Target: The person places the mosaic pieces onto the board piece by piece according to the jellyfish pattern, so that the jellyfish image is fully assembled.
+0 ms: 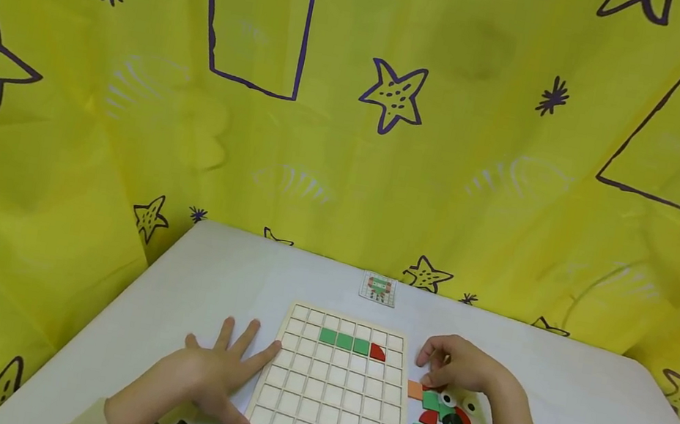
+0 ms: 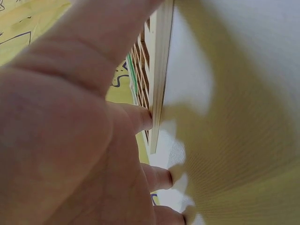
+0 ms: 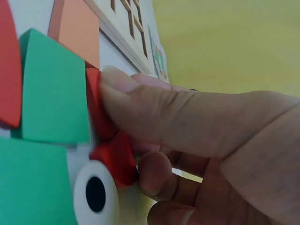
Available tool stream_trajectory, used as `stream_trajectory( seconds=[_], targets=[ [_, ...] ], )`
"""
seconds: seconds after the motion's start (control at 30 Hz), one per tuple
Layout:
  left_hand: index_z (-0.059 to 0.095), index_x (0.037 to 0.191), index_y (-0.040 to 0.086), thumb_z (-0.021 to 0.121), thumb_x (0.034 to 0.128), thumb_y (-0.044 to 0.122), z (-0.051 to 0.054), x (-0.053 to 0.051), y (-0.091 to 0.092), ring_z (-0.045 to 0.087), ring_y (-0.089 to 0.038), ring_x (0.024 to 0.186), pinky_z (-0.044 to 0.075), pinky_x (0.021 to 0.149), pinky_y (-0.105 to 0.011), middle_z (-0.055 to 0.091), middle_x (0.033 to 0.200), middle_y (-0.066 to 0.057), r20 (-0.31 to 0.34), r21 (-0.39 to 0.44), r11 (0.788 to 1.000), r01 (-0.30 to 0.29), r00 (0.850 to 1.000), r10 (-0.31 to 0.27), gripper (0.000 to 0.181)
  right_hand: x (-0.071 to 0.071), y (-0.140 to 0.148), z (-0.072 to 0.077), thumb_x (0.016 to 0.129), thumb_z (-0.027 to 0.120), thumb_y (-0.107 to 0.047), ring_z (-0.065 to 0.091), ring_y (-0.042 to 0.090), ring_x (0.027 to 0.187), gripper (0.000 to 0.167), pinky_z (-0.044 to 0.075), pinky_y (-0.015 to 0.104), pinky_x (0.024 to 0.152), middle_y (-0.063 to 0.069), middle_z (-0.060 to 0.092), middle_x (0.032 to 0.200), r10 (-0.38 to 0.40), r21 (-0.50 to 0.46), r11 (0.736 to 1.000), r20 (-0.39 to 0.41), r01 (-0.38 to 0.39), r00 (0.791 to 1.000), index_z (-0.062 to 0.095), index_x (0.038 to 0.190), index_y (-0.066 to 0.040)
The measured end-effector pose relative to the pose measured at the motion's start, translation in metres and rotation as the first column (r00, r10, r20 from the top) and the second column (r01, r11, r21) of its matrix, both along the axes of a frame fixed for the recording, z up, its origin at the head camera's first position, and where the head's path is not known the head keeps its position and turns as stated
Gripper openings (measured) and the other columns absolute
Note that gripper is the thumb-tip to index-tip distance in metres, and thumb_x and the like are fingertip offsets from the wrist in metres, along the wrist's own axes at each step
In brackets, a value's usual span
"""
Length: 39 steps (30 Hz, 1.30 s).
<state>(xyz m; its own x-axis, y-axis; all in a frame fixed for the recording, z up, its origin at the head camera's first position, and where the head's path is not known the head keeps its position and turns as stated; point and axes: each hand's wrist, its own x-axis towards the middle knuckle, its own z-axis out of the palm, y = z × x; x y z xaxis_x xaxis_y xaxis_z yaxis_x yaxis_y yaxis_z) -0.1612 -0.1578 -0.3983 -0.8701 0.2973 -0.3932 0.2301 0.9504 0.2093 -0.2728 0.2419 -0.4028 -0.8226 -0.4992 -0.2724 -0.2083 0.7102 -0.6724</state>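
One board [image 1: 334,395] lies on the desk [image 1: 224,268], left hand [image 1: 214,374] spread wide at its nine o'clock edge; one red piece [image 3: 97,103], at three o'clock, touched by the right hand [image 1: 465,365], pinch impossible to tell, could jostle its green neighbour [image 3: 55,89] through crowding.

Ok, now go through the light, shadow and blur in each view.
Head: fairly even light, but the card is too small for fine detail; left wrist: the left hand looks dim, and broad shadow falls across the table; right wrist: the yellow curtain is a smooth blur.
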Motion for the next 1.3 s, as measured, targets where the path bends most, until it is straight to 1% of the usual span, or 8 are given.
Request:
stream_trajectory(
  seconds=[0.17,0.3,0.53,0.83,0.93,1.1,1.2,1.3],
  targets=[
    [0.016,0.16,0.033,0.078,0.0615,0.073,0.0,0.0,-0.003,-0.001,-0.056,0.147,0.012,0.09,-0.09,0.003,0.167,-0.019,-0.014,-0.006,1.0,0.0,1.0,0.0,0.123,-0.003,-0.003,0.001,0.09,0.072,-0.014,0.056,0.019,0.074,0.009,0.048,0.032,0.066,0.001,0.062,0.078,0.002,0.027,1.0,-0.063,-0.001,0.998,0.066,0.093,-0.009],
    [0.016,0.16,0.033,0.078,0.0613,0.073,0.0,-0.001,-0.005,-0.002,-0.056,0.147,0.012,0.09,-0.09,0.002,0.167,-0.019,-0.018,-0.003,1.0,-0.005,1.0,0.005,0.123,-0.004,-0.004,0.005,0.092,0.069,-0.011,0.055,0.019,0.078,0.003,0.048,0.033,0.07,0.001,0.062,0.081,-0.024,0.055,0.998,-0.077,0.028,0.997,0.067,0.094,-0.009],
    [0.016,0.16,0.033,0.078,0.0609,0.073,-0.001,-0.001,-0.005,-0.001,-0.057,0.147,0.013,0.09,-0.09,0.002,0.167,-0.019,-0.018,0.003,1.0,-0.011,1.0,0.011,0.124,-0.003,-0.003,0.012,0.084,0.074,-0.005,0.054,0.022,0.08,0.018,0.047,0.034,0.07,0.005,0.06,0.084,-0.08,0.081,0.993,-0.04,0.083,0.996,0.07,0.101,-0.011],
    [0.015,0.16,0.033,0.078,0.0613,0.073,-0.001,0.003,-0.005,-0.002,-0.056,0.148,0.012,0.091,-0.09,0.002,0.167,-0.019,-0.01,0.006,1.0,-0.002,1.0,0.002,0.124,0.001,-0.009,0.004,0.085,0.076,-0.01,0.058,0.021,0.071,0.014,0.048,0.035,0.066,0.005,0.059,0.079,-0.066,0.049,0.996,-0.031,0.068,0.997,0.064,0.093,-0.009],
    [0.014,0.161,0.033,0.077,0.0617,0.074,-0.002,0.003,-0.005,-0.002,-0.056,0.148,0.013,0.091,-0.09,0.002,0.167,-0.02,-0.018,-0.009,1.0,0.009,1.0,-0.01,0.124,0.0,-0.013,0.006,0.084,0.076,-0.011,0.057,0.021,0.073,0.015,0.048,0.035,0.066,0.004,0.06,0.081,-0.071,0.044,0.996,-0.071,0.074,0.995,0.063,0.091,-0.009],
    [0.014,0.161,0.033,0.077,0.062,0.073,0.0,0.003,-0.004,-0.002,-0.055,0.148,0.013,0.092,-0.09,0.001,0.167,-0.019,-0.009,-0.009,1.0,0.008,1.0,-0.008,0.124,-0.003,-0.019,0.01,0.086,0.074,-0.012,0.056,0.023,0.076,0.013,0.05,0.033,0.064,0.006,0.061,0.083,-0.091,-0.036,0.996,-0.134,0.087,0.987,0.063,0.094,-0.009],
    [0.014,0.16,0.032,0.078,0.0622,0.072,0.001,0.002,-0.003,-0.002,-0.055,0.148,0.013,0.092,-0.09,0.002,0.167,-0.019,-0.006,-0.005,1.0,0.01,1.0,-0.01,0.123,-0.002,-0.027,0.009,0.091,0.07,-0.013,0.058,0.026,0.072,0.012,0.054,0.034,0.061,0.008,0.061,0.086,-0.091,-0.135,0.988,-0.148,0.071,0.985,0.064,0.099,-0.007],
    [0.015,0.16,0.032,0.078,0.0623,0.072,0.002,0.002,-0.002,-0.001,-0.055,0.148,0.014,0.092,-0.09,0.003,0.167,-0.019,0.002,-0.01,1.0,0.013,1.0,-0.013,0.123,0.003,-0.042,0.008,0.095,0.067,-0.014,0.062,0.03,0.074,0.013,0.058,0.037,0.065,0.011,0.062,0.091,-0.078,-0.255,0.966,-0.127,0.044,0.989,0.064,0.104,-0.005]
  ],
)
